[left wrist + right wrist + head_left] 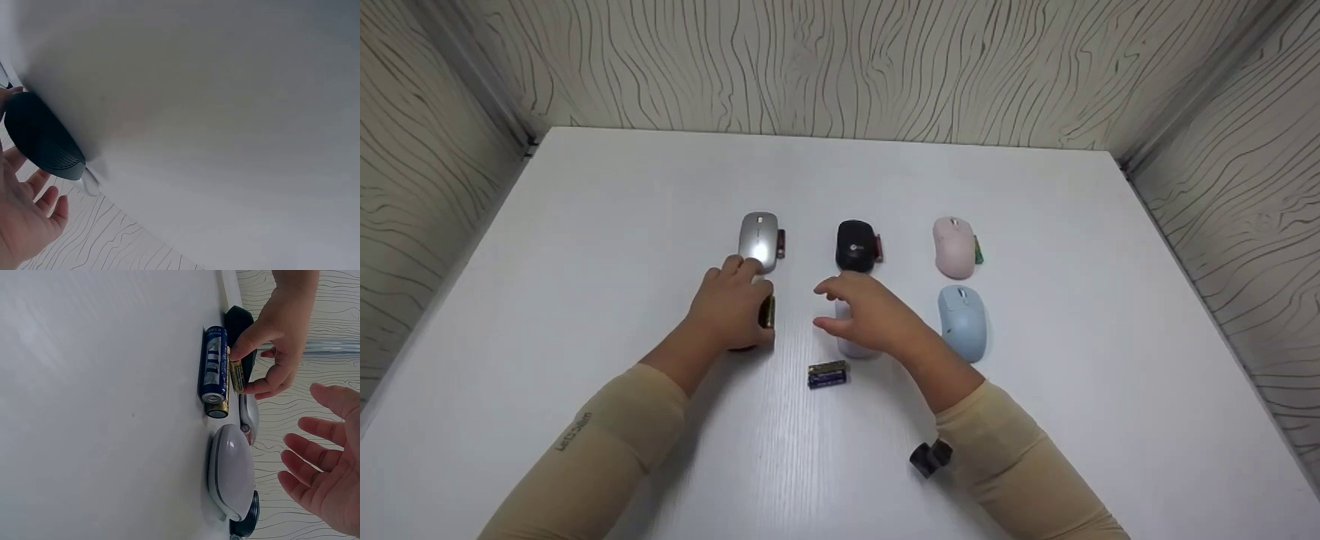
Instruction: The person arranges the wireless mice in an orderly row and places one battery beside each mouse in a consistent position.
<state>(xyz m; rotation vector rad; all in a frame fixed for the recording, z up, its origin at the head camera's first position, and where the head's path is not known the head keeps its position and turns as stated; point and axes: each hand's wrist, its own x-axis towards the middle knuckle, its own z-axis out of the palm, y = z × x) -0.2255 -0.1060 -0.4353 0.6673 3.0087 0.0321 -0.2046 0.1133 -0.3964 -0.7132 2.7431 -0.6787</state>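
My left hand [727, 304] is over a black mouse [42, 135] in the front left. Its thumb and index finger pinch a gold battery [237, 376] at its two ends, along the mouse's right side. In the left wrist view that battery is hidden behind the mouse. My right hand [866, 311] hovers above a pale lilac mouse [233, 472], fingers apart and holding nothing. Just in front of that mouse lie a blue battery [214, 363] and another gold battery [218, 409], side by side and touching.
Behind stand a silver mouse [758, 240], a black mouse [855, 244] and a pink mouse [954, 247], each with a battery at its right side. A light blue mouse [962, 322] lies right of my right hand. Patterned panels [825, 67] enclose the white table [660, 172].
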